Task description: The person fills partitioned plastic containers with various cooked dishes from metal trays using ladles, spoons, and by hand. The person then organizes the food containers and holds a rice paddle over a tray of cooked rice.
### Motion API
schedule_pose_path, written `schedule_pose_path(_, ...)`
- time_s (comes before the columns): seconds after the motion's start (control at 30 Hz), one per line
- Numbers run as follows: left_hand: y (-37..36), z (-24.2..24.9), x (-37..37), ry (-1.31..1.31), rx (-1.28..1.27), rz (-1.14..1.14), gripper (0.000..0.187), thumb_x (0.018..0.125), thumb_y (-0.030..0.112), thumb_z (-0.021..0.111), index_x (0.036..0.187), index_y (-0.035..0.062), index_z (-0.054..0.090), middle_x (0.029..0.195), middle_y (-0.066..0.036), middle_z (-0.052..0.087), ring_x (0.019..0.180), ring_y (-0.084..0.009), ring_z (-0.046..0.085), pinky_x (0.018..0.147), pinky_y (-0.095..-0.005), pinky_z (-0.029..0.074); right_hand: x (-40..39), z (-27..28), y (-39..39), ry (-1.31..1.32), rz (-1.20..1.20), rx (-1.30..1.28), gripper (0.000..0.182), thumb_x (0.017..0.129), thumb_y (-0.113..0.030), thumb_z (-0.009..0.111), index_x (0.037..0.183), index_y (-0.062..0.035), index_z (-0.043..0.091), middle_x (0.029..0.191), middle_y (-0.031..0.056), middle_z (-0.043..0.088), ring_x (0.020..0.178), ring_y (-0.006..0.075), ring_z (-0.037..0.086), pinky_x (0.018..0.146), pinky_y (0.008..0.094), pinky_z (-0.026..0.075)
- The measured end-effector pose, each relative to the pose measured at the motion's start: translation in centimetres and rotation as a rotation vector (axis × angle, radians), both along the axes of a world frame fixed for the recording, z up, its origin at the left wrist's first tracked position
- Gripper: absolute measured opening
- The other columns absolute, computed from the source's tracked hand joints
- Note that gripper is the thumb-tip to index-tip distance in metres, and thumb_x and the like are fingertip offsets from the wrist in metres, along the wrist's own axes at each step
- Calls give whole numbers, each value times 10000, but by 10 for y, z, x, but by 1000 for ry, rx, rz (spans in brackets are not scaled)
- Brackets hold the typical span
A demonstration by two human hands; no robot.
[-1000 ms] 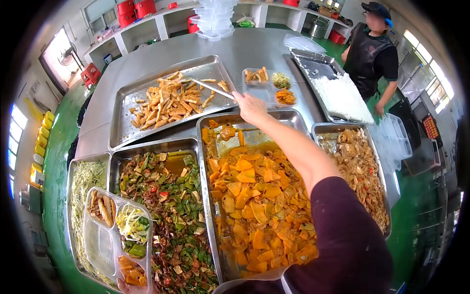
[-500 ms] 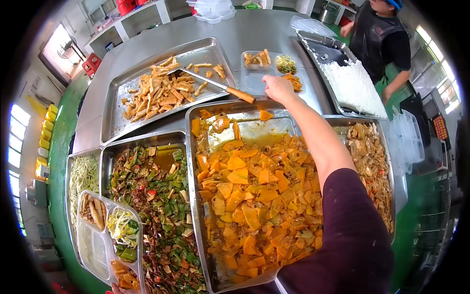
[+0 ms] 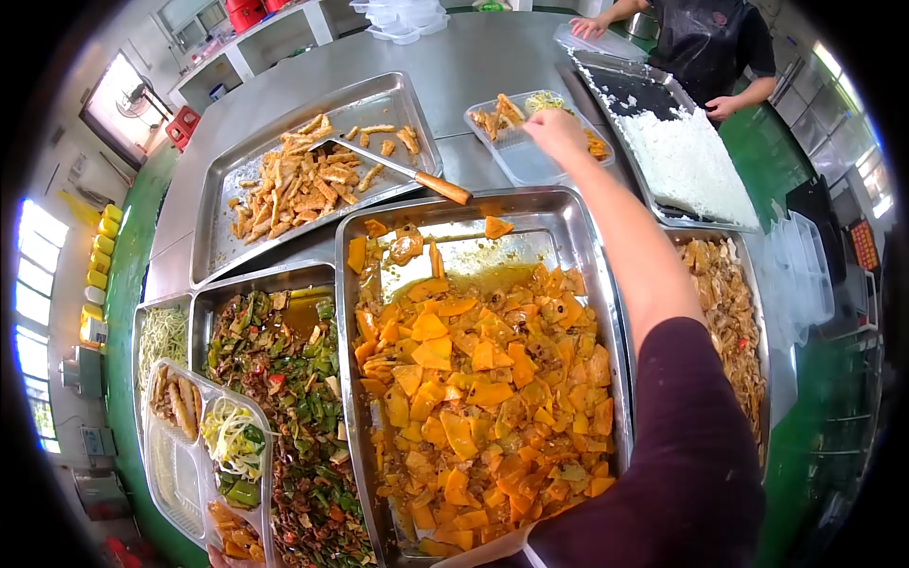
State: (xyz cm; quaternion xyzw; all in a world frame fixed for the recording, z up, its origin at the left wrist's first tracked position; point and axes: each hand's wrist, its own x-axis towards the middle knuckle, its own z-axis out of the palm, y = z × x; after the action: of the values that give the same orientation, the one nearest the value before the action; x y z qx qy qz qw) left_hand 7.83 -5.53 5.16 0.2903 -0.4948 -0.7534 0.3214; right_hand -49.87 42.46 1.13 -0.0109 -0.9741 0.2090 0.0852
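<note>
At the lower left, a clear compartment meal box [image 3: 180, 483] rests in my left hand [image 3: 227, 559], only a bit of which shows beneath its near edge. It contains fried strips, bean sprouts, greens and orange pieces. My right hand [image 3: 559, 134] reaches over a second clear meal box [image 3: 530, 166] on the table, fingers curled down at its middle; the fingertips are hidden. Fried strips, sprouts and orange slices lie in that box too. Below my right forearm sits a deep pan [image 3: 346, 379] of orange squash slices [image 3: 473, 379].
A tray [image 3: 213, 189] of fried strips holds wooden-handled tongs or a spatula [image 3: 440, 186]. Pans of pepper stir-fry [image 3: 312, 426], sprouts [image 3: 163, 336] and pale shredded food [image 3: 724, 303] flank the squash. A co-worker [image 3: 710, 47] stands behind the rice tray [image 3: 686, 161]. Stacked boxes [image 3: 800, 270] stand right.
My right hand has moved up and right, and the box under it has turned and shifted right. The co-worker now has one hand at the clear lid behind the rice tray.
</note>
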Motion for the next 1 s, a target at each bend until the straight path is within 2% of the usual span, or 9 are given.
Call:
schedule_pose_path(0.07, -26, -22, 25, -222, -506, -112, 659, 851, 200, 592, 1383, 74, 223, 1355, -192, 384, 1183, -295, 461, 977, -440, 433, -13, -3, -29, 17, -102, -3, 275, 760, -350, 644, 935, -144, 695, 944, 96, 682, 905, 253, 650, 768, 381, 514)
schedule_pose_path(0.17, 35, 29, -21, 44, 222, 110, 742, 717, 431, 578, 1309, 18, 406, 1260, -194, 482, 1159, -391, 454, 965, -605, 370, -24, -11, -57, -3, -202, 36, 345, 751, -359, 666, 979, -101, 680, 998, 119, 669, 945, 265, 642, 780, 378, 518)
schedule_pose_path(0.27, 16, 23, 0, 75, 259, 23, 742, 715, 438, 579, 1305, 19, 413, 1247, -191, 489, 1137, -391, 468, 922, -606, 404, -33, -23, -70, -41, -241, -7, 401, 733, -388, 682, 1004, -93, 675, 1049, 114, 660, 980, 281, 632, 818, 397, 508)
schedule_pose_path(0.6, 6, 14, 23, 90, 234, 98, 745, 735, 449, 557, 1321, 18, 397, 1207, -191, 520, 987, -367, 550, 843, -575, 465, -51, -39, -54, -54, -376, -198, 345, 778, -312, 608, 998, -55, 673, 1026, 147, 661, 992, 281, 629, 845, 388, 491)
schedule_pose_path(0.7, 4, 6, 24, 112, 311, 98, 739, 739, 426, 557, 1330, 16, 386, 1215, -197, 513, 993, -372, 551, 849, -580, 463, -45, -38, -69, -5, -389, -106, 330, 802, -314, 577, 992, -64, 677, 1012, 149, 664, 983, 277, 632, 826, 384, 495)
schedule_pose_path(0.8, 3, 4, 31, 190, 395, 5, 738, 740, 404, 558, 1338, 13, 375, 1243, -203, 491, 1015, -385, 542, 862, -586, 454, -44, -38, -77, -4, -91, 164, 305, 826, -294, 540, 994, -82, 682, 1035, 141, 660, 982, 281, 630, 803, 388, 499)
schedule_pose_path(0.87, 9, 13, 25, 260, 486, -120, 739, 737, 393, 559, 1342, 12, 370, 1270, -207, 471, 1058, -397, 521, 880, -592, 442, -40, -31, -76, 30, -99, 250, 271, 839, -270, 528, 950, -88, 694, 988, 133, 673, 956, 266, 641, 771, 385, 505)
schedule_pose_path(0.97, 32, 29, 2, -65, 199, 156, 735, 739, 390, 557, 1342, 15, 369, 1298, -208, 448, 1128, -410, 471, 902, -600, 422, -38, -12, -68, 25, -201, 146, 241, 840, -250, 517, 951, -142, 702, 975, 95, 679, 927, 260, 646, 765, 386, 505)
schedule_pose_path(1.0, 29, 26, 5, -47, 206, 152, 734, 739, 390, 559, 1342, 18, 371, 1300, -207, 448, 1146, -409, 457, 911, -599, 416, -34, -9, -61, 53, -191, 95, 241, 836, -239, 515, 968, -157, 699, 975, 81, 679, 924, 265, 646, 767, 389, 505)
